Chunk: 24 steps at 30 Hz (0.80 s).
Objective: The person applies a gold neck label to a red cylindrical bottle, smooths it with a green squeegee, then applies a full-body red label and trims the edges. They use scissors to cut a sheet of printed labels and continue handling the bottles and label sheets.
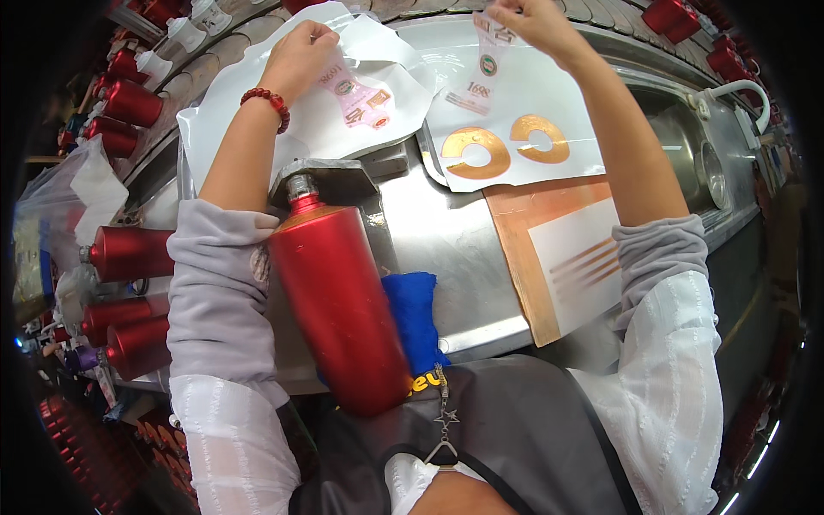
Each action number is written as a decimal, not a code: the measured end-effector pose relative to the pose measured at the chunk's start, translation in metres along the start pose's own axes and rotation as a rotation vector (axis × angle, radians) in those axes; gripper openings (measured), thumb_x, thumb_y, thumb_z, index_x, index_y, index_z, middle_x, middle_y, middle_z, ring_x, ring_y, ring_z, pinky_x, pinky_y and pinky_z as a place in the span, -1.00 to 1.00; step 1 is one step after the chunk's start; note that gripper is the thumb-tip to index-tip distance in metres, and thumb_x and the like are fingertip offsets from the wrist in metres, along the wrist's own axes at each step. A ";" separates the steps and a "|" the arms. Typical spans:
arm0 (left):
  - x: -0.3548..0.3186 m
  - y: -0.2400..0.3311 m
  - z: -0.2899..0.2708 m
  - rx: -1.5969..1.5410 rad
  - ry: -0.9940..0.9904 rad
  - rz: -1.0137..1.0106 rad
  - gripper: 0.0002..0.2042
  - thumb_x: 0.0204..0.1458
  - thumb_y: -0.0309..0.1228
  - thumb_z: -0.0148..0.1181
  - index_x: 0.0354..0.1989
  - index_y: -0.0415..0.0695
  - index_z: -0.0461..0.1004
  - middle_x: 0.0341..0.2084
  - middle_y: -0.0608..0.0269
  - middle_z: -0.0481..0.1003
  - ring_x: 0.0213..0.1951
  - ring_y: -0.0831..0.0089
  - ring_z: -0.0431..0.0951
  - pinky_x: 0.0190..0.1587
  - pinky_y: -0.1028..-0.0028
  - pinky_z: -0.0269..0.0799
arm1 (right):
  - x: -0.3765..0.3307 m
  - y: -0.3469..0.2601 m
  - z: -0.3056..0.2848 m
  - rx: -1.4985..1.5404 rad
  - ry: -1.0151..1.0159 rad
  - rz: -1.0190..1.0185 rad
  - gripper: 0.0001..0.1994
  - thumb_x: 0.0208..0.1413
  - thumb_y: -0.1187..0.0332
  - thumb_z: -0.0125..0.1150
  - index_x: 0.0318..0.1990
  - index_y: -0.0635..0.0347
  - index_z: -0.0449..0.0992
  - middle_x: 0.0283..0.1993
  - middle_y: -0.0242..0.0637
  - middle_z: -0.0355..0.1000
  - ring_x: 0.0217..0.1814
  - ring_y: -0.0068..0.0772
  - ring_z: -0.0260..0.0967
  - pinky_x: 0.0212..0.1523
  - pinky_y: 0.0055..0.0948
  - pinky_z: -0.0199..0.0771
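The printed film decal is at the upper right, extending over the white sheet; its top end is pinched between the fingertips of the right hand. The film is probably light, limp and easily creased or torn; grip it at the margin, clear of the print. The left hand is at the second decal, fingers curled; whether they clamp it cannot be told.
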<state>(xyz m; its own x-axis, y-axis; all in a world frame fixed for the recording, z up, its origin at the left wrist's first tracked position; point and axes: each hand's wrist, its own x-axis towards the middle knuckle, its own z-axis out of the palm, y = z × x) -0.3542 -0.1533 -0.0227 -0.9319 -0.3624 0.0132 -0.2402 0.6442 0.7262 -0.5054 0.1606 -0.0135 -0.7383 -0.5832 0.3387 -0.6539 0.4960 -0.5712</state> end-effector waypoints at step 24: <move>-0.385 -0.017 0.010 0.005 0.160 0.450 0.13 -0.12 -0.04 0.46 0.43 -0.42 -0.20 0.28 -0.37 0.16 0.30 -0.24 0.21 0.37 -0.02 0.00 | -0.132 -0.233 -0.083 -0.175 0.022 -0.658 -0.80 0.21 0.37 0.24 -0.37 0.27 0.38 -0.15 -0.24 0.35 -0.23 -0.43 0.31 -0.21 -0.50 0.34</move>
<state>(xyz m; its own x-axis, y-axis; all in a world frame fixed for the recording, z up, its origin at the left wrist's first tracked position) 0.0060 -0.0179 -0.0466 -0.8902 -0.1459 0.4315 0.1756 0.7643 0.6206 -0.2696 0.1754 0.1375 -0.1798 -0.7865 0.5908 -0.9837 0.1403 -0.1126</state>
